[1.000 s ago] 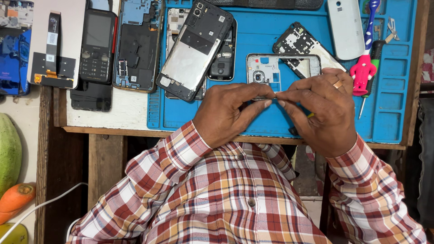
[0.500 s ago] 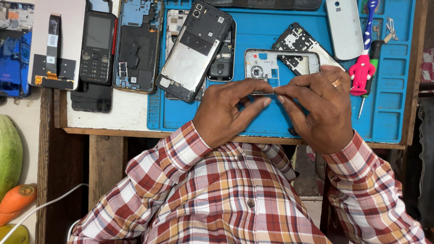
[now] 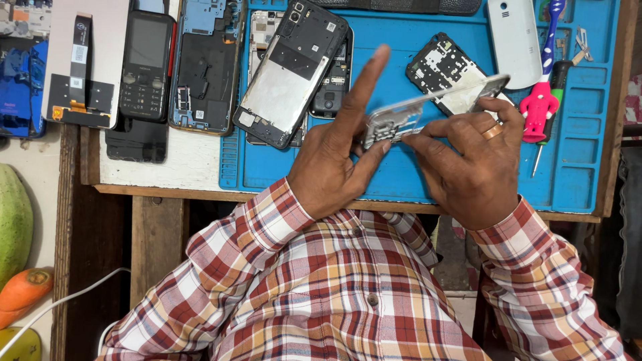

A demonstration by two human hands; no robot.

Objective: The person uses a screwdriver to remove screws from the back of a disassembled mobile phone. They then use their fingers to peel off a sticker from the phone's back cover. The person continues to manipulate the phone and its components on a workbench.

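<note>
Both hands hold a thin silver phone frame [image 3: 428, 107] tilted edge-on above the blue work mat [image 3: 401, 174]. My right hand [image 3: 471, 160], with a ring on one finger, grips its right end and long edge. My left hand [image 3: 338, 164] pinches the left end with thumb and fingers, its index finger pointing straight up. Just behind the frame a black phone circuit plate [image 3: 438, 67] lies on the mat.
An opened phone with a silver back [image 3: 291, 77] lies on the mat's left part. Further left are a dismantled blue-edged phone [image 3: 204, 63], a keypad phone [image 3: 146, 63] and a screen panel [image 3: 80, 60]. A white phone cover [image 3: 513, 40], pink tool [image 3: 540, 100] and screwdriver [image 3: 550, 113] lie right.
The phone frame has been lifted off the mat and turned edge-on. My left index finger has straightened upward and both hands have risen.
</note>
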